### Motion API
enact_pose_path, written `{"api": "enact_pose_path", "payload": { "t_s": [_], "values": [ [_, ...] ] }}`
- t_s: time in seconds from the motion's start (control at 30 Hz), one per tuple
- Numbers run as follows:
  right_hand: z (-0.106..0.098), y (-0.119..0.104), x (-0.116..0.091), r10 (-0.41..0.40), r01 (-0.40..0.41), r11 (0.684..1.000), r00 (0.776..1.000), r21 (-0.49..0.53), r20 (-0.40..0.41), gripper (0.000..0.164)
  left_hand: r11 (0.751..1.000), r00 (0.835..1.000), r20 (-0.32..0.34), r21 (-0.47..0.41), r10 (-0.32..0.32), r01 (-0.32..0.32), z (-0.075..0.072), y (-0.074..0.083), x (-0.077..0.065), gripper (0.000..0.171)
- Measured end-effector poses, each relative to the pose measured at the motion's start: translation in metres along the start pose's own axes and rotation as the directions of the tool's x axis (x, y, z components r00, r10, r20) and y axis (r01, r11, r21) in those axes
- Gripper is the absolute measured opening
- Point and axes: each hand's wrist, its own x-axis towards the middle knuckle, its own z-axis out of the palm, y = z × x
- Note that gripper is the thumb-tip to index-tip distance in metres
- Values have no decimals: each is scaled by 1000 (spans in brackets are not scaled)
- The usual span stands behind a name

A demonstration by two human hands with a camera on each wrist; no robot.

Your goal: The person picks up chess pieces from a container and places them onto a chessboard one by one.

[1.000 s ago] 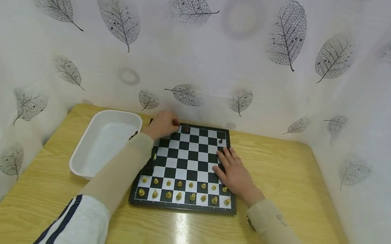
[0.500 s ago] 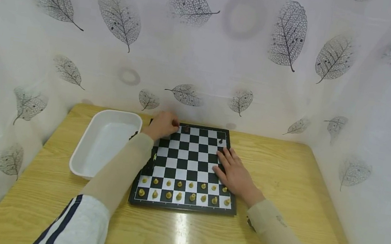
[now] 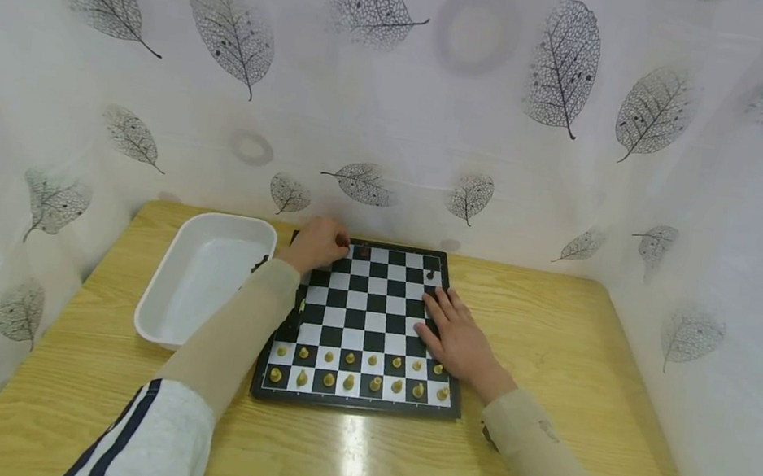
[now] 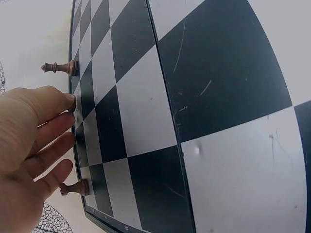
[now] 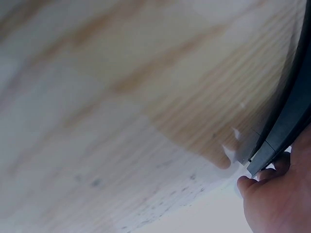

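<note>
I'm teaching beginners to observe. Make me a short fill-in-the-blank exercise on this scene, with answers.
The white tray stands to the ____ of the chessboard.
Gold chess pieces fill the chessboard's nearest ____ rows.
The right hand lies at the chessboard's ____ edge.
The curtain is printed with ____.

Answers: left; two; right; leaves.

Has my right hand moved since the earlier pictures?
No. In the head view, the right hand lies over the same part of the board's right edge.
</note>
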Motion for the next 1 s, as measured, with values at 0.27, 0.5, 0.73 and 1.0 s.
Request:
{"api": "enact_pose_path", "payload": {
  "t_s": [0.27, 0.5, 0.73, 1.0],
  "values": [
    [1, 0, 1, -1, 1, 1000, 1000, 4, 4, 73, 1000, 1000, -14, 10, 13, -13, 1, -2, 0, 21],
    [2, 1, 1, -1, 1, 1000, 1000, 9, 3, 72, 1000, 1000, 2, -7, -2, 2, 2, -2, 3, 21],
    [2, 2, 1, -3, 3, 1000, 1000, 11, 10, 72, 1000, 1000, -7, -13, 18, -18, 3, -3, 2, 21],
    [3, 2, 2, -4, 4, 1000, 1000, 7, 9, 72, 1000, 1000, -10, -23, 9, -10, 5, -4, 3, 20]
  ]
}}
